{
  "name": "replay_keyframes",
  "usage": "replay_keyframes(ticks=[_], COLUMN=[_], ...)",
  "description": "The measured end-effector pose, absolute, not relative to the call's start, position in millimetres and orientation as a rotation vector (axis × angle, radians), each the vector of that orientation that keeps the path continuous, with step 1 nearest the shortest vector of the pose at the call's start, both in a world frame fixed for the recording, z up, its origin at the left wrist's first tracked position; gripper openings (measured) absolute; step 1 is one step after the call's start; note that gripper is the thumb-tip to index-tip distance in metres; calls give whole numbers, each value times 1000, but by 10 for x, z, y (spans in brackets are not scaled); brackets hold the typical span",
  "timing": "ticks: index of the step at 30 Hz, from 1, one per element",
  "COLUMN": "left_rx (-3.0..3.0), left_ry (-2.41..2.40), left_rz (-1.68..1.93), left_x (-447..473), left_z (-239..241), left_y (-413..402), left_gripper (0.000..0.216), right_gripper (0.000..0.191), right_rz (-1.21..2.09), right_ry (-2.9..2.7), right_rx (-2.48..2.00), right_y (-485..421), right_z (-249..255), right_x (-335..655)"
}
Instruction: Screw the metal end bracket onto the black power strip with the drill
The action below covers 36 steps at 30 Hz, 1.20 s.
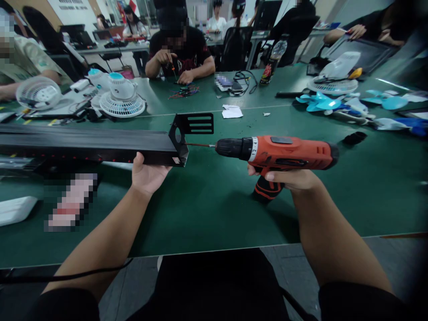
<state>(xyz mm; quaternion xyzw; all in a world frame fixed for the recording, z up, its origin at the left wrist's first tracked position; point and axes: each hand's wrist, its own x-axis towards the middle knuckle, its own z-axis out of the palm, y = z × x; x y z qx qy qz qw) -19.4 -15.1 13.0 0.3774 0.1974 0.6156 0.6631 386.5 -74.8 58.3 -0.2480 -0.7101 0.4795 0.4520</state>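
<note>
A red and black cordless drill [290, 151] lies level in my right hand [294, 178], its fingers wrapped round the handle. A long, thin bit [200, 144] points left from its chuck. The bit's tip reaches the end of a long black housing [133, 142], by a slotted black bracket [197, 124]; where exactly the tip touches is hidden. My left hand [150, 174] grips the housing from below near that end, thumb up on its front side and fingers underneath. Small red dots run along the housing's front face.
A blurred-out phone-like object [72, 203] and a white plastic part [16, 210] lie at the left. White fan parts [122, 100] stand behind the housing; blue fan blades [319, 102] lie at right. Across the green table [234, 223], a person [182, 49] works on wires. A bottle [270, 62] stands near.
</note>
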Motion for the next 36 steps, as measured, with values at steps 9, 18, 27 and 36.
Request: replay_keyframes(ticks=[9,18,27,36], left_rx=[832,862,834,856], left_ry=[506,506,489,508], left_rz=[1387,1432,1445,1421], left_x=[-195,-168,-180,-228], left_z=[147,214,170,172], left_y=[-169,-224,-211,-203], left_gripper=[74,79,76,76], right_gripper=[28,30,25,22], right_rz=[1198,1203,1191,1130], right_ry=[-1794,-1790,-1774,-1809], right_rx=[-576,-618,-645,-609], right_y=[-733,-755,-787,-789], right_z=[534,547,601,638], right_x=[3911,3901,3858,3844])
